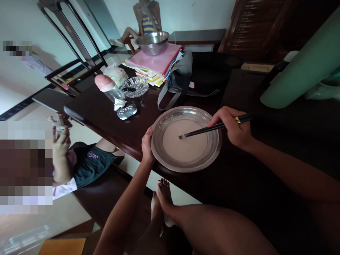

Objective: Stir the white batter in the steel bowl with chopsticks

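Note:
A wide metal bowl (186, 166) stands near the edge of the dark table, holding a pale, creamy liquid (183, 152). My left hand (147, 144) grips the bowl's left rim; its thumb shows at the rim and the other fingers are partly hidden. In my right hand (233, 125) is a pair of dark chopsticks (204, 130) with gold bands, the fingers closed around them. The chopstick tips dip into the liquid near the middle of the bowl. Both wrists and bare forearms reach in from below and from the right.
Behind the bowl lie a grey bag (183, 78) and a pile of books (156, 65) topped by another metal bowl (152, 44). A glass ashtray (135, 87), a pink-capped bottle (108, 88) and a green cylinder (300, 67) stand around. Other people sit left and behind.

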{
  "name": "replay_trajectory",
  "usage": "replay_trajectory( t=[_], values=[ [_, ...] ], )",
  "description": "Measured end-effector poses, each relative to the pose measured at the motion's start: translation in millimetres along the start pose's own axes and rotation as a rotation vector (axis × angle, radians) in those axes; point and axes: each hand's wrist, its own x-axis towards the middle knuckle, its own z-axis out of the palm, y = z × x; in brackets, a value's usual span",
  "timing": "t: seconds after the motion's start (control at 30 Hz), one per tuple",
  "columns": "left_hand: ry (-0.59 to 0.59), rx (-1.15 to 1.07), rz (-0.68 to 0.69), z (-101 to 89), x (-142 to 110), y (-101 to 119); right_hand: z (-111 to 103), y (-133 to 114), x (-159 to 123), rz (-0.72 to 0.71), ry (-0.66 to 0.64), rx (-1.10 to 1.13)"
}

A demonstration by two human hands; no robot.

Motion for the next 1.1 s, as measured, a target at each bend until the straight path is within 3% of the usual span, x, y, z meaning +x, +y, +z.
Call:
replay_trajectory(
  t=[0.2, 0.37, 0.53, 0.73, 0.9, 1.1],
  values=[
    [-0.011, -0.011, -0.007, -0.1, 0.3, -0.2, 2.2, -3.0, 0.4, 0.007, -0.173, -0.011],
    [-0.010, 0.003, 0.004, -0.7, 0.5, -1.1, -0.3, -3.4, 1.9, 0.035, 0.027, 0.030],
    [-0.024, -0.011, 0.006, -2.4, 1.8, -4.6, 2.2, -3.4, 1.0, 0.004, -0.174, 0.007],
    [-0.016, -0.015, 0.011, -2.7, 1.8, -5.8, -0.9, -3.4, 2.2, -0.010, 0.034, 0.009],
    [-0.016, -0.012, 0.032, -1.6, 1.2, -5.0, 0.6, -5.0, 1.2, -0.051, -0.168, -0.017],
    [-0.014, 0.008, 0.032, -1.7, 0.8, -4.3, -0.3, -5.1, 1.4, -0.049, -0.034, 0.027]
  ],
)
